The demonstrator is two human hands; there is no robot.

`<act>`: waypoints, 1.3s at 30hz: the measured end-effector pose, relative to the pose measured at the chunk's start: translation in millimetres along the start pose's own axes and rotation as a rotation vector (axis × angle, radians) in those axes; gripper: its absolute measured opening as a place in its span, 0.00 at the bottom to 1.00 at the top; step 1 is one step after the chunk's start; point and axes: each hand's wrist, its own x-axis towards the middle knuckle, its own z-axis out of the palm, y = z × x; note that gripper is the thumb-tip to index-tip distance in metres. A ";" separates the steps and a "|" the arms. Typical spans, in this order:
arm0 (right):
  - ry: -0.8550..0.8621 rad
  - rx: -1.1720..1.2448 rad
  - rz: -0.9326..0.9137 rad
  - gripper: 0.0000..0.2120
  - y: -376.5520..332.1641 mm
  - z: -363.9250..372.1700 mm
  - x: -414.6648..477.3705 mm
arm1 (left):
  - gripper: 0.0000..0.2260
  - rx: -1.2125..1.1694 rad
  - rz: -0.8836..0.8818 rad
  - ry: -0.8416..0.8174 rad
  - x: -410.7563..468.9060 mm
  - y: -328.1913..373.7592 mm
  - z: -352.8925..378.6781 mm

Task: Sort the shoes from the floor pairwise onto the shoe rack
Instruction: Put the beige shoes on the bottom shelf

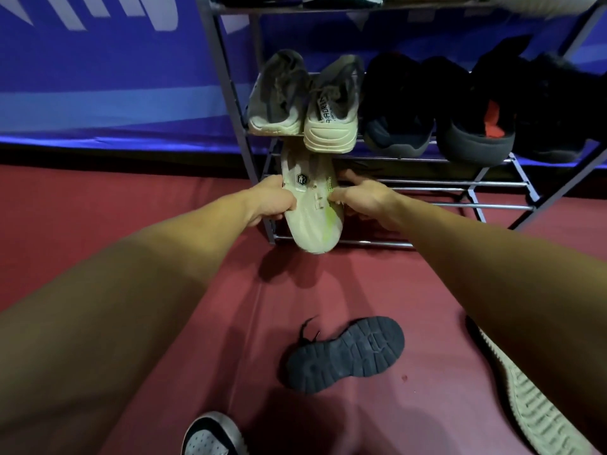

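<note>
Item: cream shoe (312, 205), sole up, gripped by left hand (271, 200) and right hand (359, 200), at shoe rack (492, 184) bottom tier. Risk: slipping between rails, or mismatching its pair.

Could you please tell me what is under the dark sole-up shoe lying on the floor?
Under the dark sole-up shoe only the red floor shows around its outline, with laces poking out at one end. Its upper faces down, hidden by the sole.
</note>
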 end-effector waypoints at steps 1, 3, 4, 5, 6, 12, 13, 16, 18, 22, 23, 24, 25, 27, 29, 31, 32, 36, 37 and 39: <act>-0.032 -0.024 0.013 0.25 0.6 2.0 1.1 | 0.15 -0.008 -0.005 0.027 4.0 -1.2 0.1; -0.064 -0.040 0.022 0.14 4.5 5.0 5.2 | 0.17 -0.021 0.001 0.070 10.5 -3.7 -0.6; -0.081 -0.011 0.021 0.12 7.8 5.7 8.1 | 0.18 -0.032 0.003 0.081 11.8 -4.5 -0.9; -0.102 0.037 0.023 0.11 11.2 6.2 11.3 | 0.18 -0.051 0.002 0.080 13.1 -6.6 -1.0; -0.116 0.083 0.026 0.10 13.2 6.6 14.1 | 0.18 -0.086 -0.003 0.064 12.2 -7.2 -0.9; -0.088 0.272 0.043 0.10 16.5 14.8 28.9 | 0.20 -0.161 -0.098 -0.067 3.0 -9.3 -8.3; -0.088 0.288 0.041 0.17 17.0 17.6 31.1 | 0.18 -0.167 -0.125 -0.083 1.2 -10.0 -9.1; -0.067 0.318 0.033 0.32 13.4 27.7 35.6 | 0.30 -0.174 -0.104 -0.076 7.3 -17.1 -8.2; -0.061 0.312 0.014 0.37 11.3 34.4 40.9 | 0.30 -0.163 -0.055 -0.008 13.1 -18.6 -6.2; 0.005 0.274 -0.054 0.45 13.2 43.3 48.7 | 0.21 -0.157 -0.044 0.110 23.5 -19.9 -4.7; 0.022 0.281 -0.059 0.46 12.9 44.2 49.4 | 0.23 -0.164 -0.043 0.097 24.7 -21.6 -4.4; 0.035 0.289 -0.067 0.46 12.0 44.8 49.7 | 0.25 -0.163 -0.055 0.078 25.0 -23.4 -4.9; 0.041 0.292 -0.073 0.46 10.8 45.6 50.7 | 0.25 -0.161 -0.069 0.059 22.6 -24.2 -5.8; 0.041 0.280 -0.087 0.45 8.8 47.0 53.0 | 0.23 -0.165 -0.105 0.000 19.7 -27.3 -7.5; 0.039 0.246 -0.089 0.43 8.3 48.6 53.1 | 0.23 -0.161 -0.117 -0.040 19.9 -31.4 -8.8; 0.047 0.234 -0.089 0.42 9.0 50.1 53.3 | 0.26 -0.171 -0.104 -0.050 22.3 -36.4 -10.2; 0.053 0.241 -0.096 0.41 9.2 50.8 54.4 | 0.28 -0.192 -0.092 -0.052 23.1 -37.6 -11.1; 0.115 0.248 -0.124 0.36 3.9 56.6 59.2 | 0.43 -0.210 -0.056 -0.010 32.0 -40.2 -12.5; 0.135 0.240 -0.120 0.36 3.3 58.6 60.5 | 0.44 -0.189 -0.050 0.016 34.1 -40.8 -12.1; 0.158 0.225 -0.110 0.35 3.9 62.7 63.5 | 0.43 -0.149 -0.040 0.047 32.1 -39.4 -10.0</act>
